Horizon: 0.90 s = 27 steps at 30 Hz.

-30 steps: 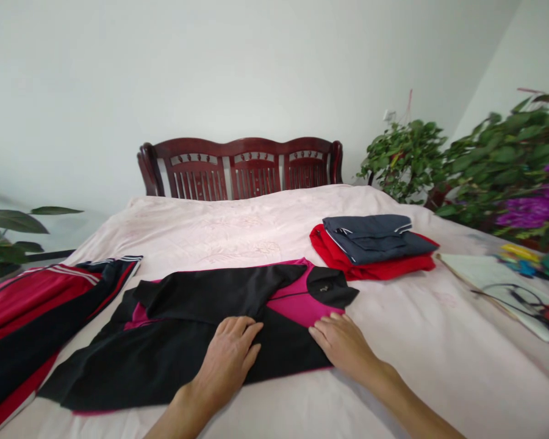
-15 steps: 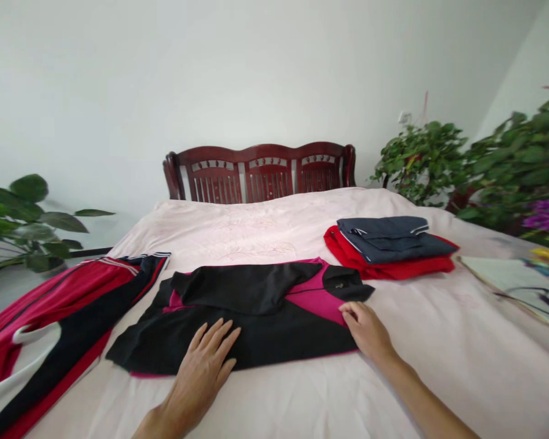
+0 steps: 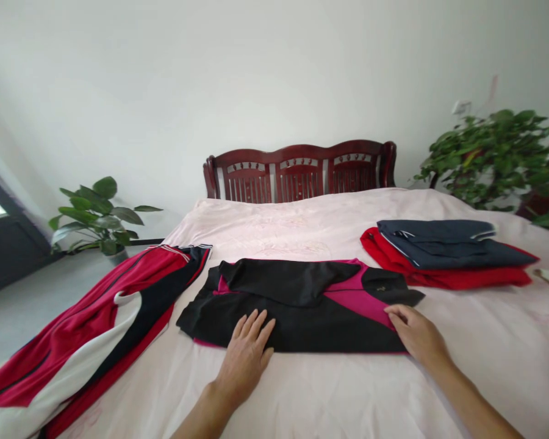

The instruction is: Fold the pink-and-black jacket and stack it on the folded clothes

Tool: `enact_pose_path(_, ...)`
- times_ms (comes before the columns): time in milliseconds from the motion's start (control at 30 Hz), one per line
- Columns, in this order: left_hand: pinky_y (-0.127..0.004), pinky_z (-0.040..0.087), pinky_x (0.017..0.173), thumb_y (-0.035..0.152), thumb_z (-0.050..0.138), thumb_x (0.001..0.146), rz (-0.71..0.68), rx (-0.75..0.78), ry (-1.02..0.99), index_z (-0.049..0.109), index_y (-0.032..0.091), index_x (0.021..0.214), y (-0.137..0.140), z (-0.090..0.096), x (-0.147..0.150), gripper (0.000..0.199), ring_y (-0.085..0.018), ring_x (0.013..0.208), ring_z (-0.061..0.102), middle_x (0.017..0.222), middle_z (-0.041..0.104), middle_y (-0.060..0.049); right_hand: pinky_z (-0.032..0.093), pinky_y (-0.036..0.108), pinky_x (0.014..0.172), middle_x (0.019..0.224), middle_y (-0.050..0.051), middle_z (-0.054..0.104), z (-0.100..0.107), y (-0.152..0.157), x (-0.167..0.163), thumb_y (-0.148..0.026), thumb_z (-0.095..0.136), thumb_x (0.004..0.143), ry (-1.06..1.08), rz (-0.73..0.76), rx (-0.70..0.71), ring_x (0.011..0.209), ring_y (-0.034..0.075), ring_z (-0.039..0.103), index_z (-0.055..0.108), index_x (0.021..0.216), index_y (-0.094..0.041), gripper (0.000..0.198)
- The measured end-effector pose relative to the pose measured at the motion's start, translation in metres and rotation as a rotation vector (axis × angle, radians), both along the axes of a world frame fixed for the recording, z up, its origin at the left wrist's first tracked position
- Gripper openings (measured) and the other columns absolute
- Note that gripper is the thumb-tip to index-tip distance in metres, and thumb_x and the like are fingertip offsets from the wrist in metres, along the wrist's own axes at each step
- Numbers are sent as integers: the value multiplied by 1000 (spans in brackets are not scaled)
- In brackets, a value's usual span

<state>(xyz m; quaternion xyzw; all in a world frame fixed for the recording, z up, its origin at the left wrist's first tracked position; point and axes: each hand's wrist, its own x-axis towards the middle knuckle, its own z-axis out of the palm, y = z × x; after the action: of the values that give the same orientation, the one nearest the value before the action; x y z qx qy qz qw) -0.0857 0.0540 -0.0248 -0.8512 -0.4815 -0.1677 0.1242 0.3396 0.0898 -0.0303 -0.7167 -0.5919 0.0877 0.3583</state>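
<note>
A black and magenta long-sleeved top (image 3: 297, 323) lies partly folded on the bed, one sleeve laid along its length and its collar toward the right. My left hand (image 3: 249, 350) rests on the near edge of the black cloth, fingers stretched out. At the collar end, my right hand (image 3: 414, 332) is closed in a pinch on the top's magenta shoulder edge. To the left lies a red, white and navy jacket (image 3: 91, 323), spread lengthwise.
Folded navy clothing (image 3: 443, 244) sits on folded red clothing (image 3: 466, 279) at the right. Pale pink sheet (image 3: 329, 396) covers the bed, with a dark wooden headboard (image 3: 302, 174) behind. Potted plants stand at the left (image 3: 96, 210) and right (image 3: 489, 158).
The view has swung left, so everything sits farther right and a door shows at the left edge. Both hands keep about the same places on the top.
</note>
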Motion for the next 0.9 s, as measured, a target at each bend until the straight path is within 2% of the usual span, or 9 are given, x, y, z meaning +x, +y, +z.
enact_pose_path(367,-54,38,112,18,55,85,43,-6,-23,47,23,141,-5,-3,12,57,-31,140,40,150,48,-8,50,35,76,94,5,75,-2,3,4,-43,49,76,-23,6,18,86,25,68,70,82,-25,28)
enact_pose_path(600,-56,40,109,16,53,85,44,-7,-11,46,21,142,-5,-7,19,58,-32,139,40,150,47,-10,50,36,79,95,5,74,-2,4,4,-44,47,75,-17,-7,-19,87,26,68,69,82,-25,29)
enact_pose_path(900,-52,40,112,13,50,83,8,4,-24,43,20,143,-5,-8,21,60,-28,141,39,151,47,-9,50,36,76,93,4,75,-2,4,5,-43,48,75,-25,-20,-22,86,26,68,69,81,-26,27)
